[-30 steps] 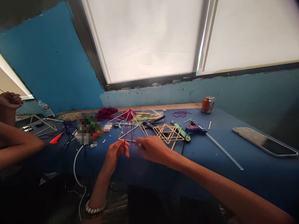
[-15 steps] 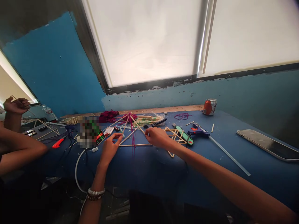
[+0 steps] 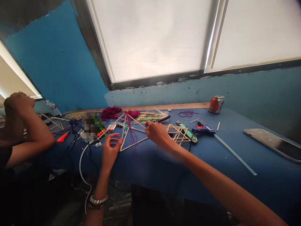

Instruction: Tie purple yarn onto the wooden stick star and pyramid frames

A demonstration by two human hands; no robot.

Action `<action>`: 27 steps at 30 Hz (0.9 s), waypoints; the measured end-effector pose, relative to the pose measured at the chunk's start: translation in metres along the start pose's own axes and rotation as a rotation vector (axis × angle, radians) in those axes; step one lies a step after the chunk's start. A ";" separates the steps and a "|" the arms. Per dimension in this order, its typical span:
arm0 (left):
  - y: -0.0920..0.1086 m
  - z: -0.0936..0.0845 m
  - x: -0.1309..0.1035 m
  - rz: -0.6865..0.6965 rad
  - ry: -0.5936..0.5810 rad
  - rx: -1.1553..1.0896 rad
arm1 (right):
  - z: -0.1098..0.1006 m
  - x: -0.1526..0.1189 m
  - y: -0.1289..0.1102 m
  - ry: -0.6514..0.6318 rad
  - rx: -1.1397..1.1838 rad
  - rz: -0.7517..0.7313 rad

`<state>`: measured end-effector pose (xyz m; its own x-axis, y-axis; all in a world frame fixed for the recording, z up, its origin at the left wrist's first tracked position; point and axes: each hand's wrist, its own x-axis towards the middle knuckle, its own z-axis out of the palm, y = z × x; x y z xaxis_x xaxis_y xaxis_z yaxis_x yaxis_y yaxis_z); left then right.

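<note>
A pyramid frame of thin wooden sticks (image 3: 134, 144) stands on the blue table, tilted. Purple yarn (image 3: 132, 133) is tied at its peak, with loose strands hanging down. My right hand (image 3: 156, 133) is closed around the frame's right side and hides that corner. Beside the left edge, my left hand (image 3: 110, 150) has its fingers curved and apart; its thumb is close to the upright stick, and I cannot tell if they touch. A second stick frame (image 3: 181, 133) lies just right of my right hand, partly covered by it.
A blue glue gun (image 3: 204, 128) with a long glue stick (image 3: 235, 155), a green cutter (image 3: 188, 133), a phone (image 3: 274, 142) and a can (image 3: 216, 104) lie to the right. Behind are purple yarn (image 3: 111, 112) and packed sticks (image 3: 152, 117). A co-worker's arm (image 3: 35, 128) is at left.
The pyramid has turned and tilted, its peak shifting left. My left hand's fingers have come away from the upright stick. The co-worker's hands have come together. The view has shifted slightly.
</note>
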<state>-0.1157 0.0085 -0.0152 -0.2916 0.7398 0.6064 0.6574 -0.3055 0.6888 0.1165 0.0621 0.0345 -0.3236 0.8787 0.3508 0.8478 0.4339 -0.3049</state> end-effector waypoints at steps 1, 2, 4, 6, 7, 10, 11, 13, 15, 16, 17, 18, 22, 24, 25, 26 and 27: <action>0.003 0.001 -0.006 0.011 0.068 0.029 | 0.003 -0.005 -0.006 0.002 0.020 -0.002; 0.007 0.002 -0.012 0.022 0.115 0.062 | 0.007 -0.009 -0.011 -0.006 0.044 -0.009; 0.015 0.006 -0.025 0.047 0.109 0.123 | 0.016 -0.015 -0.021 -0.049 0.096 -0.031; 0.022 0.012 -0.036 0.065 0.030 0.172 | 0.025 -0.015 -0.028 -0.106 0.159 -0.046; 0.025 0.015 -0.039 0.065 -0.001 0.194 | 0.029 -0.014 -0.029 -0.140 0.196 -0.048; 0.030 0.023 -0.043 0.034 -0.026 0.244 | 0.036 -0.008 -0.030 -0.271 0.327 -0.065; 0.030 0.024 -0.043 0.007 -0.036 0.242 | 0.036 -0.008 -0.029 -0.315 0.371 -0.084; 0.028 0.024 -0.041 -0.053 -0.074 0.207 | 0.034 -0.009 -0.027 -0.387 0.446 -0.153; 0.025 0.023 -0.040 -0.097 -0.126 0.146 | 0.029 -0.014 -0.024 -0.425 0.492 -0.238; 0.023 0.022 -0.039 -0.106 -0.150 0.113 | 0.026 -0.017 -0.023 -0.434 0.501 -0.274; 0.021 0.021 -0.039 -0.107 -0.167 0.081 | 0.023 -0.019 -0.022 -0.438 0.501 -0.300; 0.020 0.021 -0.038 -0.112 -0.179 0.046 | 0.020 -0.021 -0.020 -0.434 0.492 -0.313; 0.017 0.018 -0.038 -0.147 -0.172 -0.085 | 0.018 -0.016 -0.011 -0.312 0.383 -0.233; 0.018 0.016 -0.038 -0.164 -0.156 -0.136 | 0.022 -0.010 -0.008 -0.219 0.300 -0.158; 0.019 0.015 -0.039 -0.171 -0.145 -0.156 | 0.024 -0.008 -0.007 -0.185 0.261 -0.128; 0.020 0.013 -0.040 -0.177 -0.131 -0.170 | 0.027 -0.006 -0.007 -0.160 0.225 -0.106; 0.021 0.012 -0.042 -0.185 -0.118 -0.182 | 0.030 -0.005 -0.008 -0.141 0.193 -0.091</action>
<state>-0.0812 -0.0219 -0.0305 -0.3048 0.8544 0.4209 0.4623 -0.2537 0.8496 0.0993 0.0600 0.0086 -0.4622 0.8473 0.2616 0.7208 0.5308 -0.4457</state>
